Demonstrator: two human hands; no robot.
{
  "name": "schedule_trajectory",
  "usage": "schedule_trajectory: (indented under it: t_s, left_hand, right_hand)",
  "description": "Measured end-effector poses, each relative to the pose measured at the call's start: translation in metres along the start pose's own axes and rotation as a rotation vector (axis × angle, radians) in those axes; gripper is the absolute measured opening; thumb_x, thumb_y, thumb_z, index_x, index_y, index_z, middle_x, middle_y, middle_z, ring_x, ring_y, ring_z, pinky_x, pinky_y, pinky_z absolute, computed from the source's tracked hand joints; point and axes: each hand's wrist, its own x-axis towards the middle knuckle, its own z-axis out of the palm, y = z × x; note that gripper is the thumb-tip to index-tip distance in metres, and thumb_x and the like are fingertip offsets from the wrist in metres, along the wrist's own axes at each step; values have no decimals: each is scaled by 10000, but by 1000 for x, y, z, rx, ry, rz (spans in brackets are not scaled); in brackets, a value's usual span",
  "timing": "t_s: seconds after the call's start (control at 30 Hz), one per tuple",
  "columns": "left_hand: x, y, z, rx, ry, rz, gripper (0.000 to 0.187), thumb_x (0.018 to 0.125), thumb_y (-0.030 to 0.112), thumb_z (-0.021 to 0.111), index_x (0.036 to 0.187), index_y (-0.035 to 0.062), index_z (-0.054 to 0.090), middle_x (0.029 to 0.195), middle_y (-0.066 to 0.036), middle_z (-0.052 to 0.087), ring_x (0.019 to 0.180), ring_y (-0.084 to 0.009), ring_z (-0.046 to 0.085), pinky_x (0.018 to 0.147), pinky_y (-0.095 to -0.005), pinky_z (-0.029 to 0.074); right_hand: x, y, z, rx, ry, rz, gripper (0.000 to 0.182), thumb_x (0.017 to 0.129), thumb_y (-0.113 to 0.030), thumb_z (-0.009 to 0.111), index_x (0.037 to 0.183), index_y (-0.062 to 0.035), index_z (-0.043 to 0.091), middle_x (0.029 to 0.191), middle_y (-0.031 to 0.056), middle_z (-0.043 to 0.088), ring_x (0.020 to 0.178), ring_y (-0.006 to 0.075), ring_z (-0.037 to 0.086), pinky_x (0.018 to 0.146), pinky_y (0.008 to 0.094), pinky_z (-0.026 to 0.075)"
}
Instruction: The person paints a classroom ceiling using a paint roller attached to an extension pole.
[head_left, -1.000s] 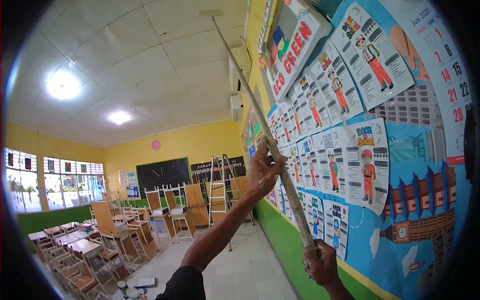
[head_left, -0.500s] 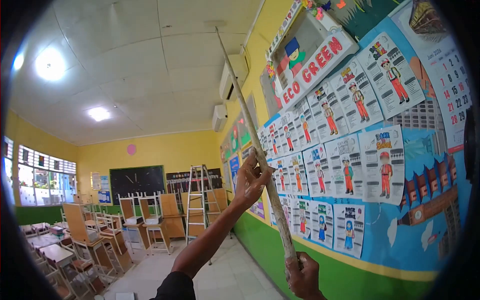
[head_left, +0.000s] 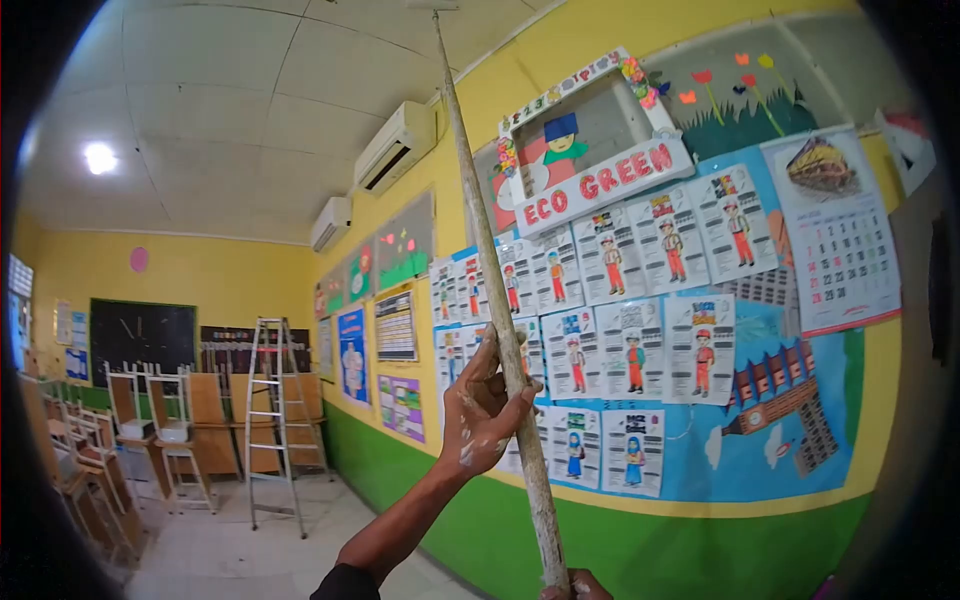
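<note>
A long, pale wooden pole slants from the bottom centre up to the ceiling, where its far end carries a roller-like head at the top edge of the view. My left hand, marked with white spots, is wrapped round the pole at mid-length. Lower down, my right hand grips the pole's bottom end and is partly cut off by the frame edge. Behind the pole, printed sheets and an ECO GREEN frame hang on the right wall.
A stepladder stands on the tiled floor ahead. Stacked chairs and desks fill the left side. Two air conditioners hang high on the yellow wall. A calendar hangs at right, a blackboard at the back.
The view has turned to the right, so the ladder and blackboard appear further left. Both hands still hold the pole, and my right hand is now lower in view.
</note>
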Motion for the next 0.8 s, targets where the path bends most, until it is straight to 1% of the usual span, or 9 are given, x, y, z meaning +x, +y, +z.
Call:
schedule_trajectory:
  t_s: [0.1,0.13,0.23,0.4,0.5,0.57,0.7,0.77,0.8]
  left_hand:
    - [-16,15,-13,-58,1,48,813,922,-38,626,1566,-68,130,1499,-217,428,1113,-240,632,870,-353,574]
    - [-20,20,-21,-76,-25,31,809,917,-50,618,1568,-59,137,1502,-219,424,1104,-233,633,849,-342,582]
    - [-33,44,-35,-223,-35,43,808,912,-61,612,1569,-51,143,1500,-221,426,1083,-227,637,818,-331,591]
    - [-52,83,-79,-296,-93,42,805,910,-52,604,1569,-50,142,1478,-225,452,1044,-223,644,761,-317,597]
    - [-56,101,-106,-376,-40,15,810,833,-33,624,1530,-113,218,1396,-229,522,966,-198,642,709,-319,620]
    - [-60,110,-131,-413,-50,26,809,832,-36,624,1528,-117,217,1393,-229,524,964,-196,640,711,-319,621]
    - [-61,104,-194,-470,-109,70,785,884,-69,589,1557,-69,184,1432,-207,491,1007,-214,652,742,-309,602]
    - [-58,99,-226,-505,-126,79,773,880,-63,592,1550,-74,207,1384,-192,527,996,-198,652,745,-311,601]
    - [-56,95,-243,-529,-137,71,769,881,-60,596,1548,-76,213,1373,-187,534,993,-195,651,745,-313,600]
  right_hand:
    - [-27,49,8,-244,-112,-178,505,1021,-368,575,1388,-25,519,690,17,549,564,116,473,561,314,433]
    - [-36,41,16,-246,-166,-140,513,1031,-346,561,1416,-25,455,713,0,510,579,99,444,559,293,412]
    - [-63,28,46,-240,-126,-108,512,1027,-336,568,1411,-17,454,780,23,523,636,116,465,596,302,421]
    - [-101,31,109,-260,-66,-116,510,1022,-319,581,1401,-3,451,891,60,545,732,143,500,658,317,437]
    - [-116,34,156,-264,-34,-148,509,1019,-309,588,1396,5,450,958,83,558,789,160,521,695,326,446]
    - [-123,40,190,-268,-8,-182,509,1017,-302,594,1392,10,449,1002,98,567,828,171,535,720,332,453]
    - [-125,59,267,-272,77,-291,508,1013,-289,604,1385,21,448,1091,128,584,904,193,563,769,344,465]
    - [-121,69,310,-275,139,-344,508,1010,-282,609,1381,26,447,1136,143,593,943,204,577,794,350,472]
    - [-119,67,333,-297,190,-323,457,1003,-272,619,1337,13,489,1054,106,593,882,180,556,747,331,460]
